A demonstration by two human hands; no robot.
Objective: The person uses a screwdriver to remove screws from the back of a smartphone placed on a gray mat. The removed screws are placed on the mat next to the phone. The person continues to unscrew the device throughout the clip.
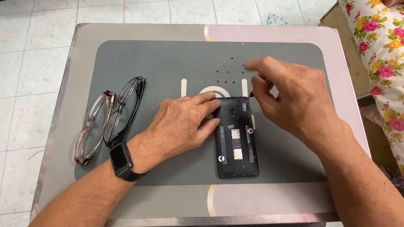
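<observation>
Opened black phone [236, 136], back cover off, lies on the grey mat [168, 63] mid-desk [294, 35]. Left hand [183, 124] rests flat with fingers released, pressing the phone's upper left edge; right hand [290, 98] has fingers pinched on a thin tool [257, 86] with its tip at the phone's top right corner. Tiny screws [229, 75] sit just above the phone, two pairs of glasses [109, 117] lie left, and a dark watch [122, 162] is on the left wrist.

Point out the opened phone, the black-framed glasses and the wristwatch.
opened phone [236, 138], head view, on its exposed back panel.
black-framed glasses [126, 107], head view, on the frame's bridge area.
wristwatch [121, 159], head view, on its dark face.
</observation>
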